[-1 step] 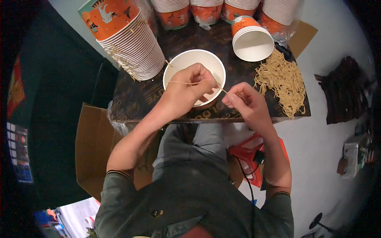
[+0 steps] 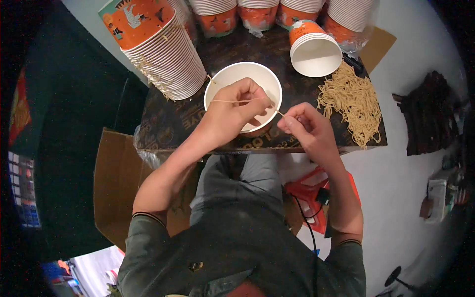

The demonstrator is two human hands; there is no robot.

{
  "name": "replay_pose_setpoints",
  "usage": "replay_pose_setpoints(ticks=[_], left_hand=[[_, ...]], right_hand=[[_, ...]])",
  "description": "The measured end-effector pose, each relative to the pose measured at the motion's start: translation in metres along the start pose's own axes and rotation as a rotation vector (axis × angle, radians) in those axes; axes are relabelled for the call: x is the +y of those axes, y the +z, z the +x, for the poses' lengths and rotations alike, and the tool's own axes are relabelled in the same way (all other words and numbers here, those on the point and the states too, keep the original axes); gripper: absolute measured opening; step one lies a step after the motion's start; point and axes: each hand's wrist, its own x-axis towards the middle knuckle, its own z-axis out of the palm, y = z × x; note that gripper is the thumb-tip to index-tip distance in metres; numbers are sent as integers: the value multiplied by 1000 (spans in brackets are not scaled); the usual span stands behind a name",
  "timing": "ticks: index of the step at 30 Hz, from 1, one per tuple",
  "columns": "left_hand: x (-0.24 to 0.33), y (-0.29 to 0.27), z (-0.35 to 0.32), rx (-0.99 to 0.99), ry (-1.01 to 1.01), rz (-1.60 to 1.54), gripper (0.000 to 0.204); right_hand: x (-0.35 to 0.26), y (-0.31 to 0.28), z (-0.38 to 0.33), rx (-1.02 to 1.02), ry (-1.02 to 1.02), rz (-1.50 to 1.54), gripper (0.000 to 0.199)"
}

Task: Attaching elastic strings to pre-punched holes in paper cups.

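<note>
A white paper bucket (image 2: 217, 81) stands upright at the table's front, its open mouth facing me. Over its mouth, my left hand (image 2: 237, 101) pinches a thin tan cord (image 2: 280, 114) between thumb and forefinger. One length of this cord trails left across the back of that hand. Just right of the bucket's rim, my right hand (image 2: 306, 127) grips the cord in its fingertips, and a short stretch runs between both hands. At the rim's left side a bit of similar cord sticks out. My left hand hides part of the bucket's inside.
At the left leans a tall stack of nested orange-printed buckets (image 2: 166, 59) with cords along its side. A few nested buckets (image 2: 316, 53) lie tipped at the back right, beside a heap of tan cords (image 2: 350, 101). Wrapped bucket stacks (image 2: 257, 17) line the table's back.
</note>
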Motion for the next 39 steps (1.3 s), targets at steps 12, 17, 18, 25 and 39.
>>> replay_pose_setpoints(ticks=[12, 17, 18, 25, 39], left_hand=[[2, 5, 10, -80, 21, -125, 18], [0, 6, 13, -97, 19, -117, 21], [0, 7, 14, -100, 1, -129, 21], [-6, 13, 18, -131, 69, -97, 18], [-6, 11, 19, -105, 21, -113, 16]], right_hand=[[5, 17, 2, 315, -391, -197, 10], [-4, 20, -1, 276, -133, -67, 14], [-4, 21, 0, 267, -133, -69, 14], [-9, 10, 3, 174, 37, 79, 17], [-11, 17, 6, 131, 77, 163, 18]])
